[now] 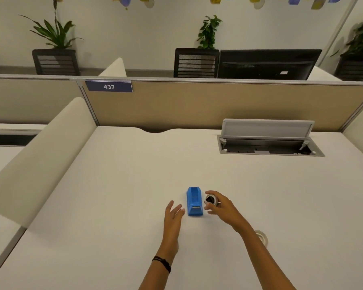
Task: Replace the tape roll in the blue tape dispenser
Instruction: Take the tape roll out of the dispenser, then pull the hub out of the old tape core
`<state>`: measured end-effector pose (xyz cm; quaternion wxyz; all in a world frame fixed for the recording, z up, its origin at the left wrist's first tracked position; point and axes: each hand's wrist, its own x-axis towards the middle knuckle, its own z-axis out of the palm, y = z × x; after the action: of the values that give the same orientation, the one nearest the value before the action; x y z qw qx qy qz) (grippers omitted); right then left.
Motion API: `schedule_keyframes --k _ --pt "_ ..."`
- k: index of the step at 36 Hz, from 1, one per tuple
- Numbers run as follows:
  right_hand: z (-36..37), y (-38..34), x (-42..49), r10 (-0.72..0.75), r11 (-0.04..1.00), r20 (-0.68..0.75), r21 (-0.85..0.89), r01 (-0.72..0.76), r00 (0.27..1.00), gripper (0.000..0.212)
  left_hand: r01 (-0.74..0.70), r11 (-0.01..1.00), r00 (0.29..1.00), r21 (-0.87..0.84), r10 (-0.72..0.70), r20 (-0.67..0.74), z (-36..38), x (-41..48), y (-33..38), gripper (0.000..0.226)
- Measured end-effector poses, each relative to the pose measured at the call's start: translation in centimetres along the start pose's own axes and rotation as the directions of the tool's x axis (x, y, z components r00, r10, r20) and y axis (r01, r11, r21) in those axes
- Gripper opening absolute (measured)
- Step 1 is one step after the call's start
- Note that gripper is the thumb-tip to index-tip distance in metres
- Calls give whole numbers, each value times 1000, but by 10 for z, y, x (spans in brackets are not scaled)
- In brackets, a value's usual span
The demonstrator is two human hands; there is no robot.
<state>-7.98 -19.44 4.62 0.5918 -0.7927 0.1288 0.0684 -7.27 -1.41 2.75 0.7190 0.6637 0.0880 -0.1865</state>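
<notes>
Right hand [218, 206] is gripping a small roll on a black hub [210, 199] just beside the blue tape dispenser [194, 201]; left hand [173, 212] is hovering open. Dispenser's cradle is looking empty, and another tape roll [262, 236] is waiting near the right forearm, so probably about halfway.

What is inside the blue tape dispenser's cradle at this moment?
The blue tape dispenser looks empty: only its blue interior and the metal cutter show. The right hand holds a tape roll on a dark hub beside it. The cradle's floor is hidden by its walls.
</notes>
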Motion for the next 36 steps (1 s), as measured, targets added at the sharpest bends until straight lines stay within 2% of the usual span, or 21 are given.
schedule_keyframes --k 8,12,18,23,27,31,33,36 --pt "2 -1 -21 18 996 -29 88 -16 999 19 -16 1000 995 -4 16 95 21 -14 17 35" --pt "1 -2 -30 -5 994 -46 104 10 999 18 -6 1000 992 18 3 125 35 -26 16 36" --pt "11 -12 -39 -89 988 -71 117 97 993 13 -117 990 978 77 101 183 46 -38 15 26" --pt "20 -12 -40 -89 990 -73 101 96 993 19 -144 988 984 46 138 111 43 -39 8 24" --pt "27 -11 -41 -55 996 -45 74 58 997 22 -169 985 984 25 167 59 40 -41 8 14" --pt "34 -13 -42 -22 999 -107 45 27 994 22 -191 980 982 48 190 19 38 -40 7 13" --pt "37 -14 -43 -34 999 -131 25 37 991 15 -207 976 978 70 208 -4 37 -39 5 16" --pt "38 -15 -46 -70 998 -173 -14 69 982 17 -231 970 971 81 235 -42 37 -39 4 16"
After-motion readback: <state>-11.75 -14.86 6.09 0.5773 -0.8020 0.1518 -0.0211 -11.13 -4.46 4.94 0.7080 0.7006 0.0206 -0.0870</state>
